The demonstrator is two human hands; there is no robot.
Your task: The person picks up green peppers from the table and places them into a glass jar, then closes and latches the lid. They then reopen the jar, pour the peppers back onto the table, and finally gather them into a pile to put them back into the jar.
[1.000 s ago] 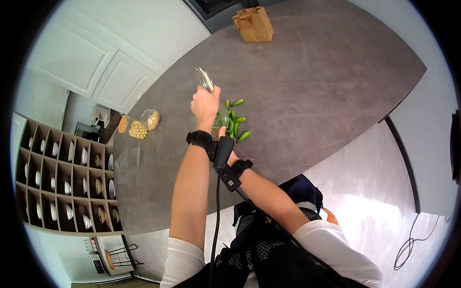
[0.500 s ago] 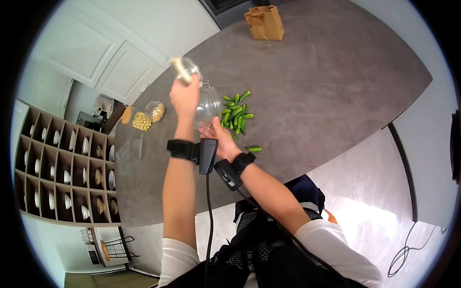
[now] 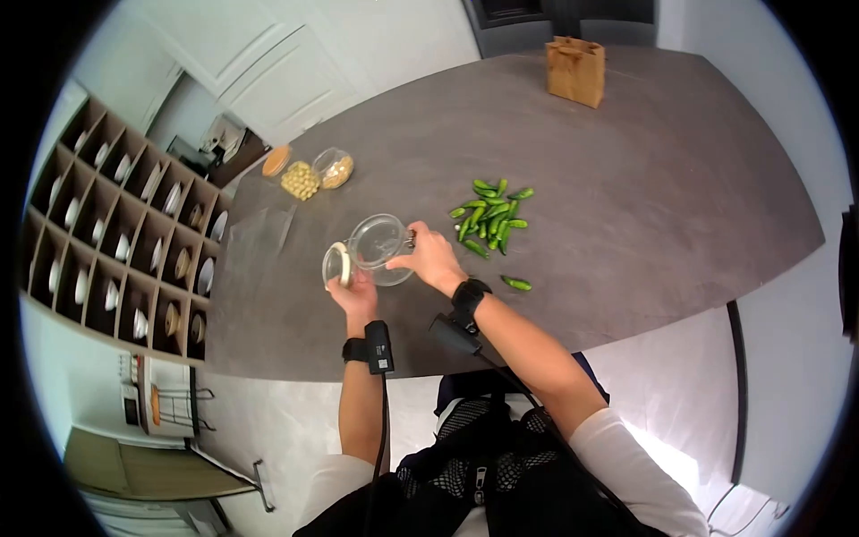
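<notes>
A clear glass jar (image 3: 378, 240) with a metal clasp is held at the table's left part, its round mouth facing up toward me. My right hand (image 3: 433, 259) grips its right side, thumb across the front and fingers by the clasp. On the jar's left, my left hand (image 3: 360, 294) is closed on a round glass lid (image 3: 337, 267) with a cream sealing ring. The lid is tipped on edge, swung away from the mouth. No contents show inside the jar. To the right of it lies a loose pile of green chili peppers (image 3: 490, 215), with a single green chili (image 3: 516, 283) nearer me.
Beyond the jar stand a glass container of pale nuts or beans (image 3: 301, 182), another glass container (image 3: 334, 168) and a wooden lid (image 3: 276, 161). A clear plastic sheet (image 3: 259, 234) lies at the left. A brown paper bag (image 3: 575, 72) stands at the far edge.
My left hand has brought the lid down from above and beyond the jar to its left side. The jar has tilted and moved left, away from the chilies. The camera view has also shifted.
</notes>
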